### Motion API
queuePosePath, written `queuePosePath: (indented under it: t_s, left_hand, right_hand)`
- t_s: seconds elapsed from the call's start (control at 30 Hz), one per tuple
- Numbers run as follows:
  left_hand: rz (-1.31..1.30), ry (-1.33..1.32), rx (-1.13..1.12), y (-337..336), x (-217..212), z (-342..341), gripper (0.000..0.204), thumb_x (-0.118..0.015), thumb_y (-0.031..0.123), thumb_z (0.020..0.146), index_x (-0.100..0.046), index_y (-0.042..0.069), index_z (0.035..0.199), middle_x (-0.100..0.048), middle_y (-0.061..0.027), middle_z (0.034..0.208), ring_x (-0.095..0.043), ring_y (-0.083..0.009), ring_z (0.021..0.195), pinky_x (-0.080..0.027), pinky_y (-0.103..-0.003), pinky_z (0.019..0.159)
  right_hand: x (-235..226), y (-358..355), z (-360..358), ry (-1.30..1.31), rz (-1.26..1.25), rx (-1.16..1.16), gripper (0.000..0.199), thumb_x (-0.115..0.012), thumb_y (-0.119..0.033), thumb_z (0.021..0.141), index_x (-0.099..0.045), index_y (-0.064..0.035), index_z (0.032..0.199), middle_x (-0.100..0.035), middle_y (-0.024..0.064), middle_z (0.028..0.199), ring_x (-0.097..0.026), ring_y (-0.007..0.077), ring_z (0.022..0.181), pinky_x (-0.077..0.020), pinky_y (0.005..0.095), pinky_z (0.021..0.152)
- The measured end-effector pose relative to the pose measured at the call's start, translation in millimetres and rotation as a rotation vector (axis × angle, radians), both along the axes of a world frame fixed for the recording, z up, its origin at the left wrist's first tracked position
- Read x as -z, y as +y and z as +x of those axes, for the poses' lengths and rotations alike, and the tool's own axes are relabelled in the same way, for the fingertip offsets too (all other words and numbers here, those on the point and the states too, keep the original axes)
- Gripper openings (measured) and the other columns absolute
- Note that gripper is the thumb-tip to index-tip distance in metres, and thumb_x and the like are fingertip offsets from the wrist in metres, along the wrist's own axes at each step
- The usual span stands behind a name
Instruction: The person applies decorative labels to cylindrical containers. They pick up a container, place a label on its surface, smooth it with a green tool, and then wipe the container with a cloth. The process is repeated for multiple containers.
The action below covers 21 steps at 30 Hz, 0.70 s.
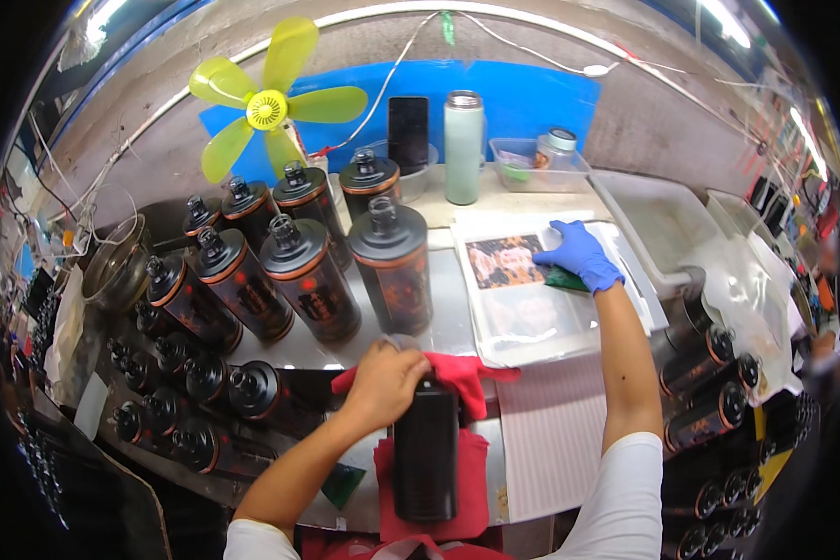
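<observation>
My bare left hand (383, 385) is closed round the top end of a plain black bottle (427, 457). The bottle lies with its base toward me on a red cloth (474, 476); another red cloth (462, 375) is bunched by its top. To the right, my blue-gloved right hand (581, 257) rests with fingers spread at the edge of a flame-patterned printed sheet (499, 261). That sheet lies in a shallow white tray (504, 355). Partly under the glove is a dark green flat piece (566, 279); whether the hand grips it is hidden.
Several decorated black bottles (319, 289) stand at the left, with more lying below them. A green fan (267, 110), a phone (408, 135) and a pale green flask (464, 149) are at the back. A clear bin (658, 224) and more bottles (705, 415) are on the right.
</observation>
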State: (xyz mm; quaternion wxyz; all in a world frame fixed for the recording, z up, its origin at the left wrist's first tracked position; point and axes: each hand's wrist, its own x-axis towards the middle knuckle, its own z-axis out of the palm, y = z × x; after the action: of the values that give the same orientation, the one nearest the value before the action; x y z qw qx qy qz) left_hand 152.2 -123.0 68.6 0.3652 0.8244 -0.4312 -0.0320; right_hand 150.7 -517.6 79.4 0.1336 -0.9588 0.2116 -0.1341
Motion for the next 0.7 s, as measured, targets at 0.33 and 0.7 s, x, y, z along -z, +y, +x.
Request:
queuePosePath:
  t_s: [0.33, 0.7]
  left_hand:
    - [-0.090, 0.070, -0.108, 3.4, -7.8, -10.9, 0.015, -0.056, 0.016, 0.086, -0.063, 0.004, 0.090, -0.059, -0.0163, 0.091, -0.049, -0.0346, 0.090, -0.038, -0.039, 0.082]
    - [-0.386, 0.695, -0.106, 69.1, 12.5, -109.8, 0.095, -0.077, 0.022, 0.071, -0.016, 0.002, 0.141, -0.033, -0.0196, 0.136, -0.036, -0.0292, 0.125, -0.026, -0.037, 0.106]
  right_hand:
    - [-0.3, -29.9, 56.0, -0.036, 0.431, -0.197, 0.030, -0.072, -0.023, 0.071, -0.063, 0.0020, 0.085, -0.062, 0.0095, 0.076, -0.057, 0.0157, 0.071, -0.0450, 0.0287, 0.067]
    - [-87.7, 96.7, -57.8, -0.329, 0.208, -0.168, 0.023, -0.066, -0.012, 0.078, -0.065, 0.0002, 0.098, -0.063, 0.0048, 0.076, -0.051, 0.0086, 0.066, -0.0441, 0.0240, 0.062]
